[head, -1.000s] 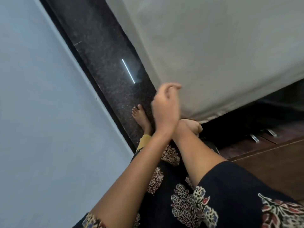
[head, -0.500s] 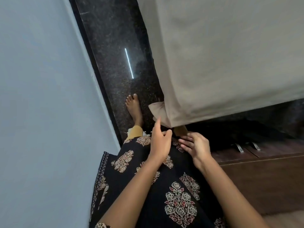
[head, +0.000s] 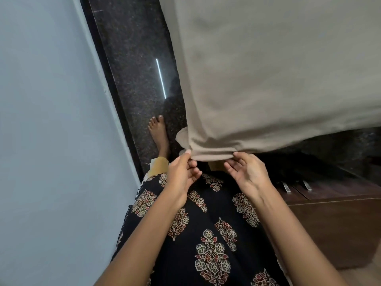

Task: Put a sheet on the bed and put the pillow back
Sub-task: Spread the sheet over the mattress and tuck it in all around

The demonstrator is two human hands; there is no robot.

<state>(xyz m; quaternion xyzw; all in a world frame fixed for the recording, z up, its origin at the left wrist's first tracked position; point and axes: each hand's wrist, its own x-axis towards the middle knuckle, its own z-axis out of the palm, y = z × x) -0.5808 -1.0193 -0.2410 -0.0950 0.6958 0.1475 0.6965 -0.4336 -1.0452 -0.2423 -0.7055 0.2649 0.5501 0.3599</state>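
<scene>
Dark speckled floor (head: 132, 58) runs between wall and bed where I stand. Nearest, my forearms reach forward, palms turned inward. My left hand (head: 182, 172) pinches the sheet (head: 268, 69) at its bunched corner hem; my right hand (head: 246, 172) has fingertips on the same fold, curled loosely. Beyond, the beige cloth drapes soft and light, best gripped at that hem.
</scene>
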